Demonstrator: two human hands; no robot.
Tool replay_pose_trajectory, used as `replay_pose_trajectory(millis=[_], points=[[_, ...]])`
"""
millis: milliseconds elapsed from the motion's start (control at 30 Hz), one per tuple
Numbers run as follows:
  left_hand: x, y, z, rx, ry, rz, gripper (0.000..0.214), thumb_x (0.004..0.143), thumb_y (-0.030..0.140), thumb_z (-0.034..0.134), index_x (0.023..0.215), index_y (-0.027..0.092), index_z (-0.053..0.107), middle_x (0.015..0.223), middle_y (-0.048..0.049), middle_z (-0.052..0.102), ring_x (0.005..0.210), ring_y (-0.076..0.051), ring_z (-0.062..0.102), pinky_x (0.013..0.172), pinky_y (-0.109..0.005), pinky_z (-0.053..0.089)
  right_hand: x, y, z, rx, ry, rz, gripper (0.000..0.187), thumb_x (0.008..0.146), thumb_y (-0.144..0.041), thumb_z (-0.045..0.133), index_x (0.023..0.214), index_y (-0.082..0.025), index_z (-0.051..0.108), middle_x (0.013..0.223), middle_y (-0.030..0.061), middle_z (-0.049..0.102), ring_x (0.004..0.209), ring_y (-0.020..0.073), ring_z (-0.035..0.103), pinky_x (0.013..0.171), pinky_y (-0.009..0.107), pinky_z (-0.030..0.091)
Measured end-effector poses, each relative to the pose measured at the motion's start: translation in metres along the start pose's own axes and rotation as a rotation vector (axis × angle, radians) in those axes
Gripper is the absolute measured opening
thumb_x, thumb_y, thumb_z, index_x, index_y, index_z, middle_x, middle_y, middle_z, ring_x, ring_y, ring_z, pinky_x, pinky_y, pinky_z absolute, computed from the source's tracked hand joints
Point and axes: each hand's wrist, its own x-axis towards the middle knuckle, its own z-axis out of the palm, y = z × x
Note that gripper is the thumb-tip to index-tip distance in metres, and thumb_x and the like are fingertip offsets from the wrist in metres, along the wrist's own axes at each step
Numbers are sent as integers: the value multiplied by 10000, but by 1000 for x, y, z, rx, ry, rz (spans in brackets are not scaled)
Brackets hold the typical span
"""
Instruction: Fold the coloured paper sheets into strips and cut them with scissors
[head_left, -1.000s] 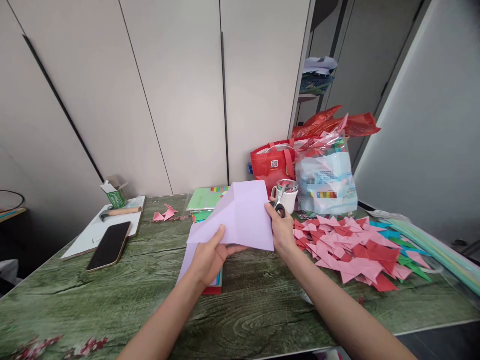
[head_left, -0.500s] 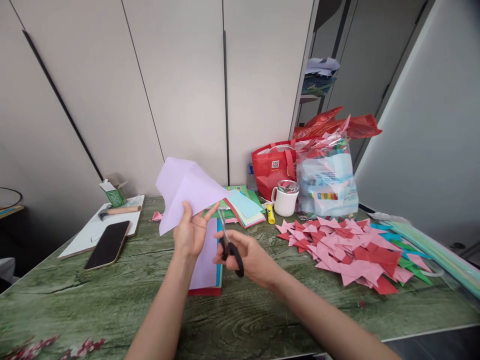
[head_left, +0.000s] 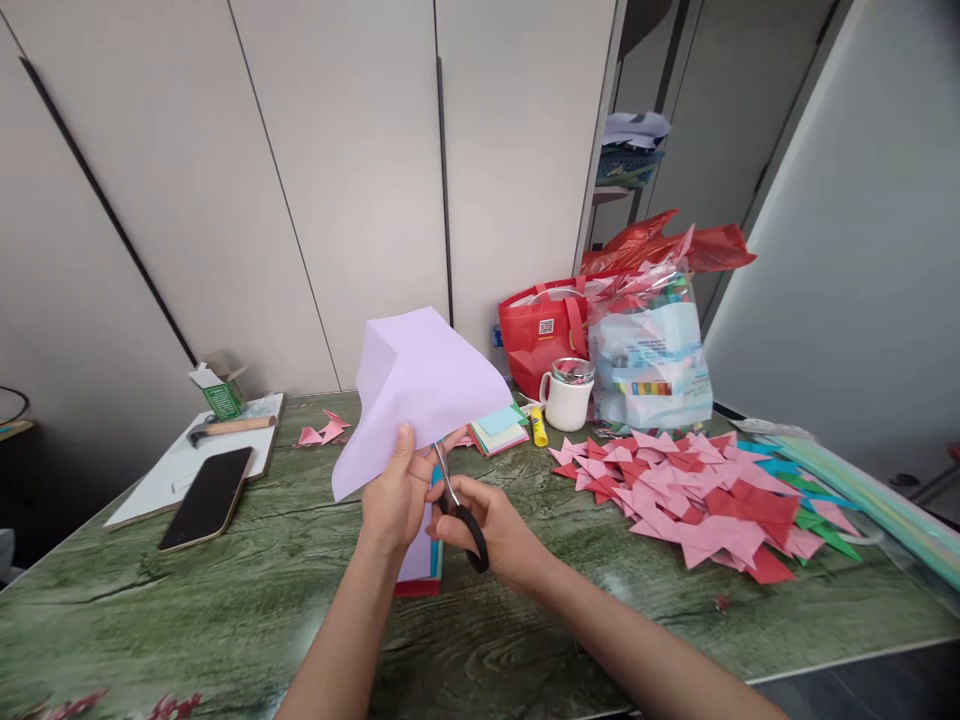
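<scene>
My left hand pinches the lower edge of a folded lilac paper sheet and holds it up above the green table. My right hand grips black-handled scissors, whose blades point up and meet the sheet's lower edge beside my left thumb. Under both hands lies a stack of coloured paper with a lilac top sheet and a red bottom edge.
A heap of pink, red and blue folded paper pieces covers the right side. Behind stand a white mug, a yellow glue stick, a red bag and a clear plastic bag. A phone and hammer lie left.
My right hand let go of the sheet and brought the scissors to its lower edge. My left hand lifted and turned the lilac sheet, first leftward, then back toward the middle.
</scene>
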Motion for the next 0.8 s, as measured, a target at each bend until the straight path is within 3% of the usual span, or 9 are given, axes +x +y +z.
replay_pose_trajectory(millis=[200,400,567,800], points=[[1,-3,-3,-22,44,-52,429,784,295,697,1194,236,582,1163,-59,660,1133,-269,571,934,-444,484,2,-2,-1,-37,21,-4,389,686,-443,741,916,-181,568,701,-38,499,638,98,441,638,254,389],[-4,-12,-2,24,171,-76,363,701,262,764,1026,152,645,922,-66,723,991,-253,649,911,-402,493,2,-8,-1,-61,91,24,486,603,-451,791,919,-206,514,714,-40,533,622,100,441,586,230,367],[-8,-17,-7,119,203,-110,196,706,265,747,856,168,668,792,-30,709,897,-231,665,866,-371,510,2,-12,-2,-20,91,5,490,573,-430,814,872,-221,486,720,-35,546,661,115,467,626,242,387],[-7,-15,-6,130,215,-37,277,648,269,777,888,182,669,808,-15,703,897,-221,651,828,-353,512,1,-10,-4,21,63,50,500,567,-404,825,921,-219,523,772,-24,546,713,124,475,654,247,386]])
